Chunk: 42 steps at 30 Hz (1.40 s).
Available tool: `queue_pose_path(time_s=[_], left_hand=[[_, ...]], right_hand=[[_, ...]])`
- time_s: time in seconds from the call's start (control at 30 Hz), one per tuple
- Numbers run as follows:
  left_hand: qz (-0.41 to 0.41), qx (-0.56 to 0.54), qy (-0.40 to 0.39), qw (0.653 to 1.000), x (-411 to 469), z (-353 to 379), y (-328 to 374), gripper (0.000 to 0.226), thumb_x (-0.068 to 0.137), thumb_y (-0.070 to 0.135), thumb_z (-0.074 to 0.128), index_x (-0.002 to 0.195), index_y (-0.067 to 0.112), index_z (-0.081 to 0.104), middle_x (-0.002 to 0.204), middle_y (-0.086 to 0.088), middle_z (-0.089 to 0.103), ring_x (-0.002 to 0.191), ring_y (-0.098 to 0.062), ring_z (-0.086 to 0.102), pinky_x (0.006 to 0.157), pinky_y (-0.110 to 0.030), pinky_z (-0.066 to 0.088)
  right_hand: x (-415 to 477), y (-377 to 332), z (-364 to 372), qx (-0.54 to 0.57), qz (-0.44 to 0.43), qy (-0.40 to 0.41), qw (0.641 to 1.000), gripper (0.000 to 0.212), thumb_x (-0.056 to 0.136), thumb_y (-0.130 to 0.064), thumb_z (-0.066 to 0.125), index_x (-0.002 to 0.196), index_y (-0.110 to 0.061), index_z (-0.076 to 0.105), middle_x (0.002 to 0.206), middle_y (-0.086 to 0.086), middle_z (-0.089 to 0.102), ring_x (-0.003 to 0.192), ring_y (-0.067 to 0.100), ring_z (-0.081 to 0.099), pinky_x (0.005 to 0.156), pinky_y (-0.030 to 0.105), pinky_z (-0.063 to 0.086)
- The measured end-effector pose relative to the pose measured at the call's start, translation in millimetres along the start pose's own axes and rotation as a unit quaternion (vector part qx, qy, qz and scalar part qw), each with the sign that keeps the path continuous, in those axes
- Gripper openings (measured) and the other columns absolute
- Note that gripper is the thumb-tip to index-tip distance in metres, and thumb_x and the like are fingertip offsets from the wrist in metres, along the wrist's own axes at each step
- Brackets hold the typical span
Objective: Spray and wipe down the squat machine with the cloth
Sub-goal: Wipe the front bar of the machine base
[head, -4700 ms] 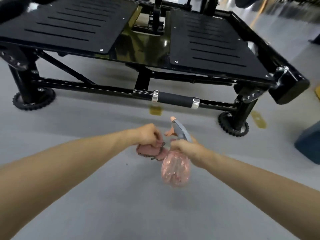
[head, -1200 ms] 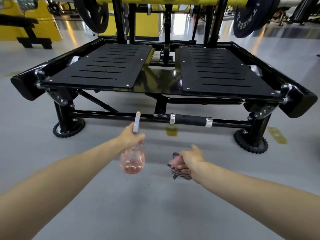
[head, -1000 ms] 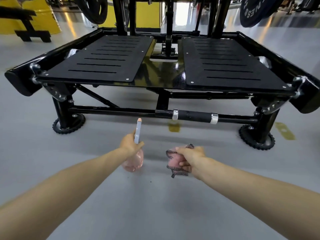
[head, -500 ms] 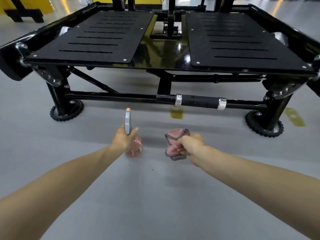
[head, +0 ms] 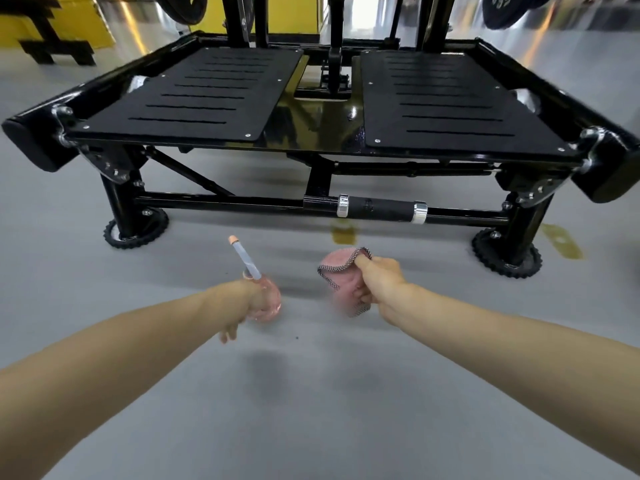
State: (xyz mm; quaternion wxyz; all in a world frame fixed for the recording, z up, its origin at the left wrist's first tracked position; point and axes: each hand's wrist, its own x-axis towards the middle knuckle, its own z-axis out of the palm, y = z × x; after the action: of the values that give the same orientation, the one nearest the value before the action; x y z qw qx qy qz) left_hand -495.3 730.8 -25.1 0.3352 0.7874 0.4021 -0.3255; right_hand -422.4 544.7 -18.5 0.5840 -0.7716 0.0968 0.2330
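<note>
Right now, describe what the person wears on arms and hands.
The left forearm and right forearm are bare to the frame edge, no sleeves. The left hand and right hand wear no gloves; no watch, band or ring is visible, though both hands are slightly blurred.

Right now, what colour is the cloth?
The cloth is pink with a dark speckled edge; head view shows it.

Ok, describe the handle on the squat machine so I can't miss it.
Find the squat machine, the low black platform with two slotted footplates. A black crossbar runs below its front edge. The handle is the matte stretch right of centre, alone in sitting between two silver collars.
</note>
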Motion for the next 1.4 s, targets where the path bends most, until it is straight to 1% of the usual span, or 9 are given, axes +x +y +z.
queue_pose_path(time_s=[0.27, 0.4, 0.53, 0.67, 0.8, 0.97, 1.17, 1.3, 1.4], left_hand=[[0.255, -0.222, -0.161, 0.927, -36.8, 33.0, 52.7, 0.020, 0.093, 0.008, 0.049, 0.106, 0.021, 0.057, 0.104, -0.005, 0.065, 0.098, -0.022, 0.062, 0.084, -0.035, 0.048], [0.290, -0.353, -0.110, 0.883, -46.1, 37.9, 61.8, 0.064, 0.075, -0.021, 0.021, 0.111, 0.015, 0.060, 0.101, -0.008, 0.068, 0.096, -0.028, 0.065, 0.082, -0.041, 0.055], [0.261, -0.432, -0.067, 0.861, -41.5, 27.4, 68.0, 0.038, 0.080, -0.003, 0.031, 0.092, 0.008, 0.066, 0.097, -0.010, 0.064, 0.085, -0.025, 0.060, 0.086, -0.039, 0.045], [0.270, -0.348, -0.060, 0.896, -39.4, 20.3, 68.7, 0.019, 0.094, 0.025, 0.054, 0.080, 0.015, 0.062, 0.085, -0.002, 0.062, 0.082, -0.020, 0.057, 0.080, -0.036, 0.045], [0.289, -0.239, -0.038, 0.926, -30.9, 31.0, 66.9, 0.008, 0.090, 0.015, 0.065, 0.084, 0.013, 0.059, 0.086, -0.009, 0.063, 0.079, -0.023, 0.059, 0.076, -0.034, 0.052], [0.421, -0.021, 0.093, 0.902, -32.2, 18.8, 75.0, 0.027, 0.085, 0.003, 0.067, 0.071, 0.020, 0.051, 0.077, 0.001, 0.048, 0.077, -0.017, 0.050, 0.063, -0.020, 0.043], [0.466, 0.038, -0.038, 0.883, -40.8, 4.8, 80.9, 0.021, 0.088, 0.000, 0.061, 0.079, 0.018, 0.058, 0.076, 0.002, 0.060, 0.072, -0.010, 0.056, 0.068, -0.024, 0.049], [0.463, 0.054, -0.118, 0.877, -47.2, -9.3, 82.5, 0.020, 0.089, -0.003, 0.058, 0.083, 0.015, 0.063, 0.076, 0.006, 0.065, 0.071, -0.006, 0.058, 0.063, -0.022, 0.049], [0.457, 0.068, -0.096, 0.881, -50.9, -17.3, 83.4, 0.014, 0.088, 0.002, 0.062, 0.086, 0.014, 0.070, 0.085, -0.002, 0.067, 0.080, -0.012, 0.061, 0.075, -0.030, 0.051]], right_hand=[[-21.9, -3.9, -14.7, 0.018, 0.016, -0.006, 1.000, 0.043, 0.102, -0.036, 0.034, 0.076, -0.008, 0.053, 0.059, 0.012, 0.055, 0.046, 0.019, 0.050, 0.046, 0.024, 0.043], [-30.6, -11.1, -23.9, 0.123, 0.019, -0.023, 0.992, 0.031, 0.097, -0.024, 0.034, 0.092, -0.011, 0.062, 0.068, 0.009, 0.065, 0.050, 0.022, 0.058, 0.058, 0.029, 0.048], [-32.9, -15.8, -30.8, 0.228, 0.023, -0.040, 0.973, 0.041, 0.091, -0.017, 0.026, 0.107, -0.003, 0.061, 0.103, 0.018, 0.067, 0.071, 0.032, 0.062, 0.075, 0.039, 0.050], [-39.5, -16.3, -30.9, 0.256, 0.055, -0.047, 0.964, 0.050, 0.096, -0.027, 0.025, 0.105, 0.008, 0.061, 0.100, 0.023, 0.060, 0.083, 0.033, 0.057, 0.074, 0.041, 0.050], [-37.0, -10.4, -27.4, 0.189, 0.047, -0.067, 0.979, 0.063, 0.102, -0.036, 0.028, 0.083, 0.012, 0.065, 0.094, 0.021, 0.065, 0.088, 0.026, 0.060, 0.085, 0.036, 0.050], [-41.3, -10.9, -25.0, -0.034, 0.088, -0.125, 0.988, 0.039, 0.098, -0.017, 0.040, 0.128, 0.004, 0.052, 0.124, 0.029, 0.058, 0.089, 0.039, 0.060, 0.088, 0.049, 0.049], [-38.7, -11.7, -27.7, -0.166, 0.048, -0.108, 0.979, 0.071, 0.092, -0.002, 0.048, 0.150, -0.028, 0.017, 0.117, 0.011, 0.051, 0.085, 0.028, 0.062, 0.069, 0.033, 0.052], [-32.5, -9.0, -33.1, -0.289, -0.087, -0.108, 0.947, 0.072, 0.081, -0.009, 0.069, 0.141, -0.032, 0.037, 0.140, 0.006, 0.024, 0.130, 0.029, 0.033, 0.103, 0.035, 0.039], [-30.2, -11.2, -38.9, -0.255, -0.126, -0.139, 0.949, 0.046, 0.078, -0.016, 0.077, 0.120, -0.010, 0.061, 0.125, 0.005, 0.048, 0.117, 0.021, 0.048, 0.094, 0.028, 0.045]])
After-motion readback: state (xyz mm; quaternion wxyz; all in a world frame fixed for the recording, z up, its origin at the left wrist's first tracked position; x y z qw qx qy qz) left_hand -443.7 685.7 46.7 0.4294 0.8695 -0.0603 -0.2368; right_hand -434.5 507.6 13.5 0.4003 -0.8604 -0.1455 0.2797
